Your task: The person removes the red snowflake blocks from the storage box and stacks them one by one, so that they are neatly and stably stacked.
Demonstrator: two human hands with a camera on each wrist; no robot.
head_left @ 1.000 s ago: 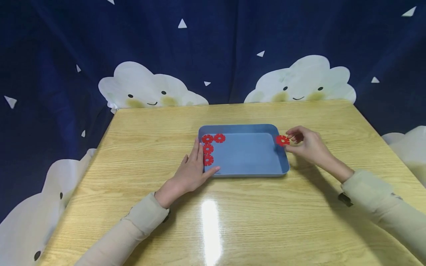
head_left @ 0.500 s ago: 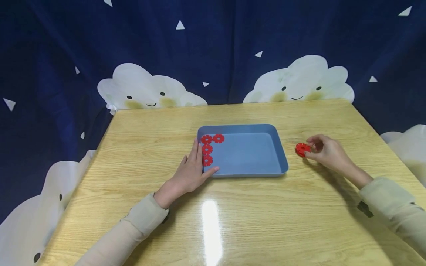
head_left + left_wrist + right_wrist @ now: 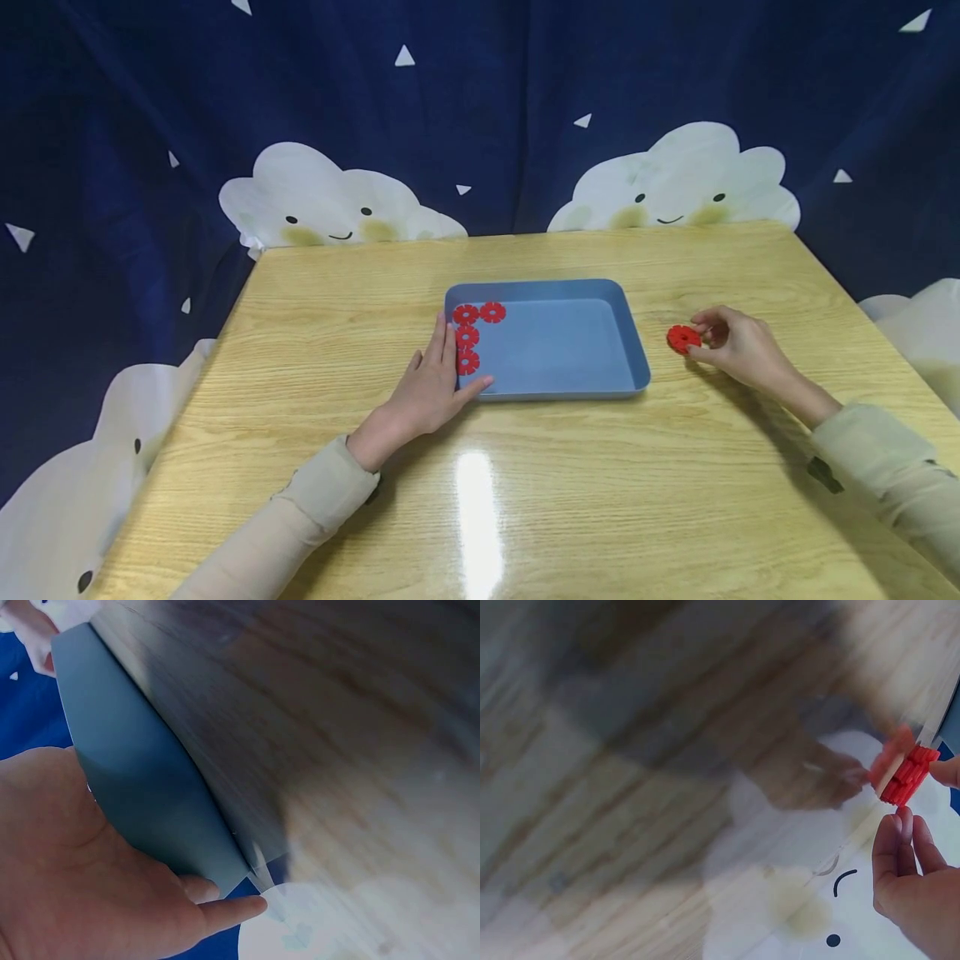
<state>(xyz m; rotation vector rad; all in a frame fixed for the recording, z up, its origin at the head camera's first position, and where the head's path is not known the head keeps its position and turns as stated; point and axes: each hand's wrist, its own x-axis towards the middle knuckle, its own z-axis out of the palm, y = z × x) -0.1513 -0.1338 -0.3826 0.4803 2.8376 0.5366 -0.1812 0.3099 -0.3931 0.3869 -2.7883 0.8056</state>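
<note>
Resting along the left end of a blue tray [image 3: 558, 342], the left hand [image 3: 423, 396] shows extended fingers against the rim in the head view; its thumb extends across the near rim. The hand covers the near-left corner. Inside the tray lie four red discs [image 3: 472, 339]: three in a column by the left wall, the fourth to the right of the farthest. To the right of the tray, apart from it, a red stack [image 3: 678, 337] sits on the wooden table [image 3: 585, 500]. The right hand [image 3: 738, 346] pinches the edge of this stack between thumb and bent fingers, partly covering it. Both sleeves [image 3: 300, 508] are cut off by the frame. A dark item [image 3: 823, 473] under the right cuff is partly hidden and unidentifiable.

In the left wrist view, the tray's outer wall conceals its interior. A hand is cut off at the upper left corner.

In the right wrist view, the stack appears edge-on between thumb and fingertips. The thumb is cropped; the layers are too indistinct to count. Which layers are gripped cannot be determined.
</note>
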